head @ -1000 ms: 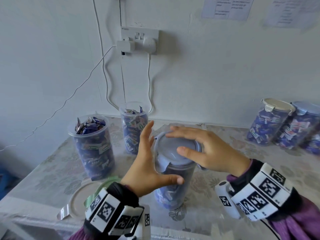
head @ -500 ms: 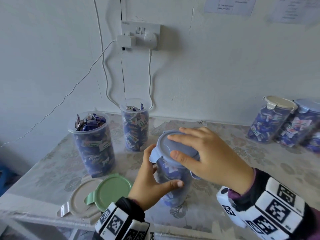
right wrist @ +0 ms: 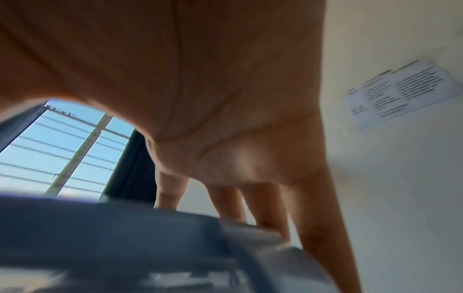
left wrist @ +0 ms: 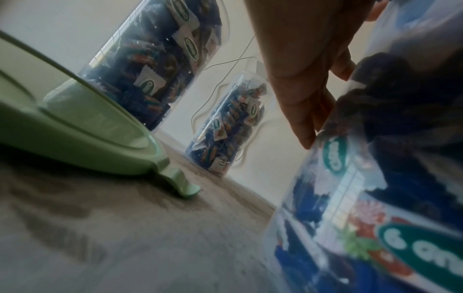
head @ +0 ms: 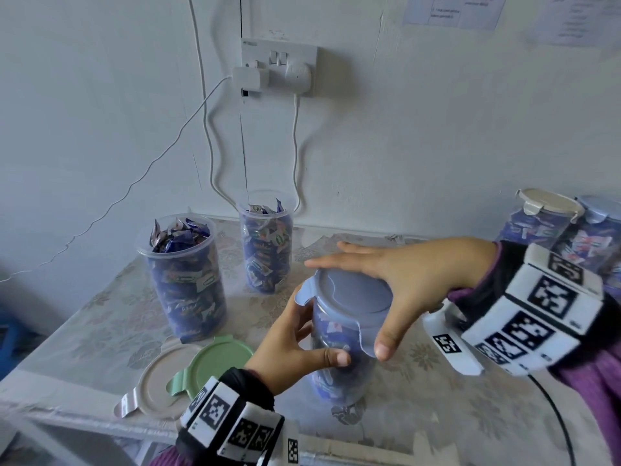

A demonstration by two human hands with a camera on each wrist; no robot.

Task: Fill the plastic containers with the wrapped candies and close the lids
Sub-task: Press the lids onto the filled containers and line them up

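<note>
- Now the left hand [head: 289, 351] grasps the body of the candy-filled container [head: 339, 368], thumb in front and fingers curled around its side; the container stands on the table [head: 100, 334], near the front edge.
- The right hand [head: 403, 280] lies flat over the blue-grey lid [head: 353, 294], fingers straight, thumb hanging down beside the lid's flap.
- Two open containers [head: 186, 277] full of wrapped candies stand behind, to the left.
- A green lid [head: 221, 361] lies partly on a beige lid [head: 158, 381], just beside the left wrist.
- Closed containers [head: 537, 223] stand at the far right.
</note>
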